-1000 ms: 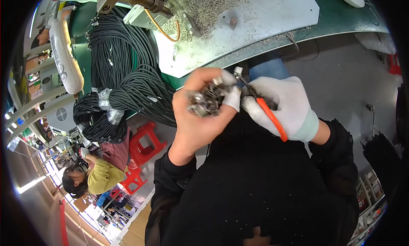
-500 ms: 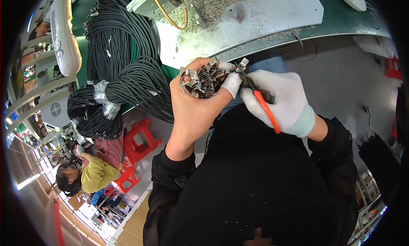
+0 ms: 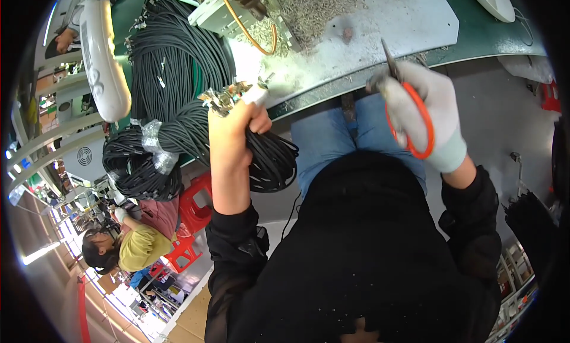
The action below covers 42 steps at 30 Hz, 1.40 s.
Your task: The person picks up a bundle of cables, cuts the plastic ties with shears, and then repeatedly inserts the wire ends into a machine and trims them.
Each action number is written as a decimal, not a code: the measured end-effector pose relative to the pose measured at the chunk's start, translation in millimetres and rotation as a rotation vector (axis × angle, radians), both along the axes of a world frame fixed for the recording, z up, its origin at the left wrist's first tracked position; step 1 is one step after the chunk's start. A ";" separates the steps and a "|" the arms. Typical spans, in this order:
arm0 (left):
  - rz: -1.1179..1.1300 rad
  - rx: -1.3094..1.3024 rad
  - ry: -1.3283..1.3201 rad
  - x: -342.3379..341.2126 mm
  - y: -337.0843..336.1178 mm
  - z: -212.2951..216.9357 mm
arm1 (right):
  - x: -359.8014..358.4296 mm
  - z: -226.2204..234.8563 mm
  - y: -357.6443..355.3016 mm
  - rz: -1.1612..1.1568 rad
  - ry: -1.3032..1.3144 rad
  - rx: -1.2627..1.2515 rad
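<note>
My left hand (image 3: 234,126) is closed round a bunch of black cables (image 3: 273,162). Their metal connector ends (image 3: 221,99) stick out past the far side of the fist, and the cable lengths hang in a loop on its right. A white cover wraps my thumb tip. On the right, over the table's front edge, my right hand (image 3: 430,99) wears a white glove and grips scissors with orange-red loop handles (image 3: 426,129). One dark pointed blade (image 3: 389,55) points away from me; the gloved fingers partly hide the tool. The two hands are well apart.
Large coils of black cable (image 3: 172,84) lie at the left of the green table. A pale board (image 3: 409,16) carries a heap of small metal bits (image 3: 323,13) beside a machine (image 3: 249,1). A white lamp (image 3: 104,61), red stools (image 3: 196,206) and a seated person (image 3: 142,245) are leftward.
My left hand has moved left and turned over, carrying the cable bunch away from the scissors. My right hand has gone right and farther out, and the scissors' blade now points away from me.
</note>
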<state>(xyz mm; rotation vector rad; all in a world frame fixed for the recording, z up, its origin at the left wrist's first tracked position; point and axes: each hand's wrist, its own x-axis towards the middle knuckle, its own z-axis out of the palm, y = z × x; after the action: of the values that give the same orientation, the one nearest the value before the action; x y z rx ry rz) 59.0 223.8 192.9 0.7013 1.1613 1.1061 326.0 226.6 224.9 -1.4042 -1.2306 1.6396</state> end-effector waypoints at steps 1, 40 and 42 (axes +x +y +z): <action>-0.004 -0.019 -0.048 -3.4 9.9 -3.7 | -1.6 -1.4 6.9 -0.008 0.005 0.004; -0.125 0.058 0.368 11.2 83.0 -9.5 | -52.3 -45.9 128.8 0.459 0.133 -0.001; -0.161 0.075 0.387 11.4 82.3 -8.7 | -51.2 -50.9 128.8 0.479 0.144 0.040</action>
<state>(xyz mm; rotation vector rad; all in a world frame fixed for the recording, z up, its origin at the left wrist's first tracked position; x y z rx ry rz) 70.4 306.1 184.2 1.0820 1.3660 0.9036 274.8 355.4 174.0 -0.9913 -1.5869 1.9761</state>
